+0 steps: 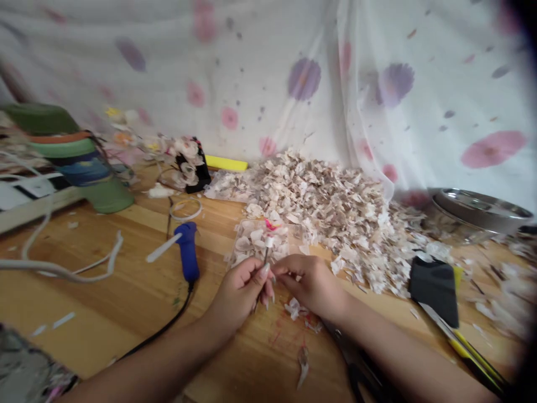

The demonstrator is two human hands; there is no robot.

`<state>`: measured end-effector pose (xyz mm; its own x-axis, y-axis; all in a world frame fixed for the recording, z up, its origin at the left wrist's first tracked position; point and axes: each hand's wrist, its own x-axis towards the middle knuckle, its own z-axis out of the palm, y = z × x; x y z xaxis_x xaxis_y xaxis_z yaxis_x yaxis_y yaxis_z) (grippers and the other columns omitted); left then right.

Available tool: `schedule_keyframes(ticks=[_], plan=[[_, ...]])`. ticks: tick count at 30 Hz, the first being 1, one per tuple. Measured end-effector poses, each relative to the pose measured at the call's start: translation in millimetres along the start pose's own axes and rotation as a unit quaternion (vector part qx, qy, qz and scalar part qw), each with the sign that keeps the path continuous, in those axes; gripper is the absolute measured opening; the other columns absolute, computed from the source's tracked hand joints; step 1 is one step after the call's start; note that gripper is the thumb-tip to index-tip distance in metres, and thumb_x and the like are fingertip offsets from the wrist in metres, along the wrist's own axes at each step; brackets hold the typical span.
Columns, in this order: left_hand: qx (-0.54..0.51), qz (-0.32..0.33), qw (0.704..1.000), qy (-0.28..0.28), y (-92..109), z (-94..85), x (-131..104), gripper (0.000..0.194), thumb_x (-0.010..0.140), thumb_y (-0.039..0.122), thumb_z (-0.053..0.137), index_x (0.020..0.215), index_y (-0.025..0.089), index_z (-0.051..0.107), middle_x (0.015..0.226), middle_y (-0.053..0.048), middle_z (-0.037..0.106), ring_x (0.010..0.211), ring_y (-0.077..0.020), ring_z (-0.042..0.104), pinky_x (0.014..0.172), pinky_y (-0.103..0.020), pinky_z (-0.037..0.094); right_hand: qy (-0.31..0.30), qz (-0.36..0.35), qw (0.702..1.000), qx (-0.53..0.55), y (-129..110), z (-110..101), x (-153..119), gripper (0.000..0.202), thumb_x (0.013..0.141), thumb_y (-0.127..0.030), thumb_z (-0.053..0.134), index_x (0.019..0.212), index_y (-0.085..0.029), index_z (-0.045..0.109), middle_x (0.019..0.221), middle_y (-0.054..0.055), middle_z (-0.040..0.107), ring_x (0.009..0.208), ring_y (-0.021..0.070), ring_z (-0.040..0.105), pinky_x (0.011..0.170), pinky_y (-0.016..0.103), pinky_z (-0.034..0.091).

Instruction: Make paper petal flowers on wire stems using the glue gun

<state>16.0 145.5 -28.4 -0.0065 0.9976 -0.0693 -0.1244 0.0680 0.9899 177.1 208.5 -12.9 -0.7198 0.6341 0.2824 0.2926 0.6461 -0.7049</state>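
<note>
Wooden worktop [126,313] backed by a white cloth [268,56] printed with pink and purple flowers. At far left, a pale cable [62,272] loops below a tilted green container [88,157] with orange and blue bands. Next, a blue glue gun [188,252] lies with a white stick [163,248] projecting from its rear and a black cord trailing toward the left forearm. Behind it stand pale flowers [187,159] against a black object, beside a yellow strip [226,163].

At center, the left hand [247,285] pinches a thin dark stem [266,256] between thumb and fingers; the stem is near upright, its top bearing a white piece and a bright pink tip [271,225]. The right hand [306,280], thumb and forefinger drawn together, meets the left fingertips beside the stem; whether it grips anything cannot be made out. Beyond both hands lies a clear tray [247,238] of whitish petals, with a large heap of dry petals [331,201] behind and to the right.

Dark-handled scissors [356,364] lie partly under the right forearm. At far right, a black-and-yellow tool [436,288] rests in front of a round metal-lidded container [474,212].
</note>
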Motion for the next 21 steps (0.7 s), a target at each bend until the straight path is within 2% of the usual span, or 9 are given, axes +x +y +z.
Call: schedule_keyframes(ticks=[4,8,11,13,15,17,21], plan=[[-0.002,0.013,1.000,-0.003,-4,2.6,0,0.042,0.077,0.061,0.060,0.069,0.021,0.051,0.053,0.004,0.054,0.043,-0.0099,0.046,0.044,-0.023,0.034,-0.075,-0.015,0.997,-0.002,-4,0,0,0.026,0.088,-0.008,0.048,0.077,-0.020,0.069,0.075,0.003,0.073,0.069,0.0155,0.068,0.068,0.025,0.049],[0.000,0.028,1.000,-0.013,-7,4.7,2,0.049,0.075,0.069,0.056,0.066,0.022,0.047,0.051,0.005,0.051,0.041,-0.0092,0.043,0.044,-0.023,0.034,-0.104,-0.007,0.994,-0.038,-4,0,0,0.031,0.091,-0.014,0.043,0.073,-0.022,0.066,0.072,0.001,0.071,0.066,0.0158,0.066,0.064,0.025,0.048],[-0.003,0.041,0.999,-0.023,-10,3.9,2,0.053,0.072,0.075,0.053,0.067,0.023,0.045,0.050,0.004,0.050,0.040,-0.0093,0.042,0.042,-0.023,0.034,-0.068,0.036,0.994,-0.080,-1,-6,1,0.025,0.089,-0.024,0.047,0.073,-0.024,0.067,0.066,0.002,0.069,0.060,0.0188,0.063,0.056,0.027,0.047],[-0.005,0.054,0.998,-0.030,-12,3.2,1,0.053,0.072,0.075,0.053,0.067,0.023,0.045,0.051,0.004,0.051,0.041,-0.0094,0.043,0.043,-0.023,0.034,-0.033,0.044,0.995,-0.086,1,-9,4,0.021,0.084,-0.026,0.050,0.076,-0.025,0.069,0.065,0.004,0.069,0.059,0.0205,0.064,0.055,0.029,0.049],[-0.008,0.070,0.997,-0.034,-14,3.3,0,0.052,0.073,0.073,0.055,0.067,0.023,0.047,0.051,0.004,0.052,0.041,-0.0098,0.044,0.043,-0.023,0.035,-0.027,0.048,0.996,-0.076,0,-9,7,0.021,0.083,-0.028,0.052,0.071,-0.027,0.070,0.064,0.005,0.069,0.059,0.0218,0.064,0.055,0.030,0.051],[-0.008,0.087,0.995,-0.038,-13,4.3,0,0.049,0.073,0.070,0.059,0.065,0.023,0.048,0.049,0.004,0.052,0.041,-0.0108,0.045,0.043,-0.024,0.037,-0.035,0.045,0.997,-0.053,-3,-4,8,0.022,0.083,-0.033,0.053,0.071,-0.028,0.071,0.064,0.007,0.069,0.060,0.0239,0.066,0.054,0.032,0.053],[-0.006,0.120,0.991,-0.053,-4,6.3,-4,0.045,0.069,0.063,0.069,0.057,0.024,0.049,0.044,0.002,0.051,0.040,-0.0135,0.049,0.042,-0.025,0.037,0.007,0.034,0.998,-0.043,-10,21,7,0.023,0.083,-0.042,0.055,0.094,-0.035,0.074,0.076,0.012,0.072,0.069,0.0280,0.071,0.053,0.035,0.056]])
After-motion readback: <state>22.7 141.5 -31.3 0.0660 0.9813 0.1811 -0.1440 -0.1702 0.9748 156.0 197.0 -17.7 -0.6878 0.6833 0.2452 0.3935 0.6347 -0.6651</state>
